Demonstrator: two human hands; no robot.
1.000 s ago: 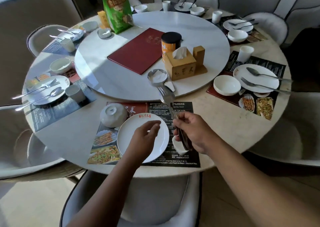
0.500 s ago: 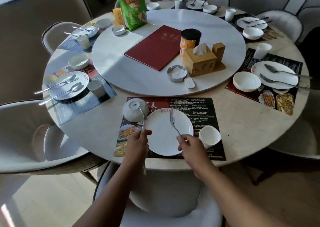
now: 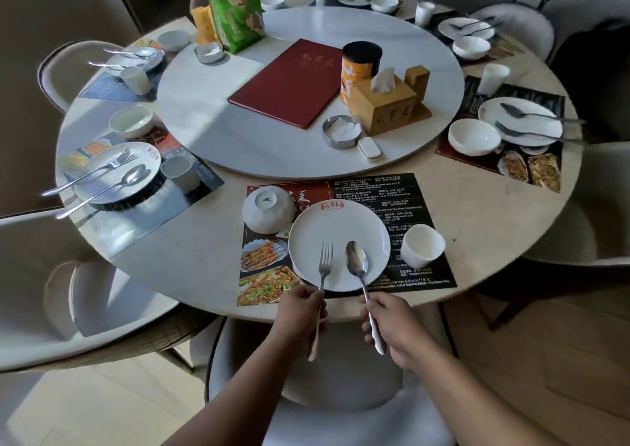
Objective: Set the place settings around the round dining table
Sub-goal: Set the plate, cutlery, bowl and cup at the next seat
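Observation:
A white plate [image 3: 341,227] lies on the dark placemat [image 3: 375,193] at the near edge of the round table [image 3: 477,241]. My left hand [image 3: 300,312] grips a fork [image 3: 324,261] by its handle, tines over the plate's near left part. My right hand [image 3: 392,326] holds a spoon [image 3: 356,265], its bowl over the plate beside the fork. An upturned white bowl [image 3: 267,208] sits left of the plate. A white cup [image 3: 422,245] leans at its right.
Set places with plates, bowls, cups and cutlery ring the table, at left [image 3: 116,171] and right [image 3: 520,122]. The lazy Susan [image 3: 211,122] carries a red menu [image 3: 293,81], tissue box [image 3: 381,105], ashtray [image 3: 341,132], tin and green bag. A chair [image 3: 341,394] stands below my hands.
The cutlery was bunched in my right hand; now the fork is in my left hand and the spoon in my right, both laid over the plate. The view pulled back.

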